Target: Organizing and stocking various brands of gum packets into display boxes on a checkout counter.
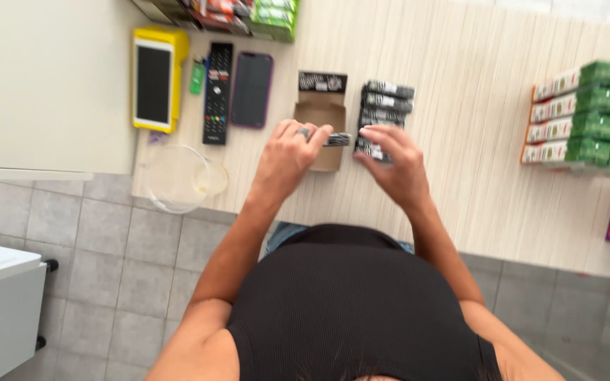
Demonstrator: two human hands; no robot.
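My left hand [287,155] pinches a small black-and-white patterned pack [336,140] over an open brown cardboard box [321,113] lying on the wooden counter [460,141]. A ring shows on one finger. My right hand [397,166] rests with its fingertips on the nearest pack of a row of similar black-and-white packs [384,106] lined up just right of the box. Whether the right hand grips that pack or only touches it is unclear.
Left of the box lie a dark phone [251,89], a black remote control [217,92], a green lighter [197,76] and a yellow card terminal [155,79]. A clear glass bowl [178,178] sits at the counter edge. Green and white cartons [587,113] stack at right.
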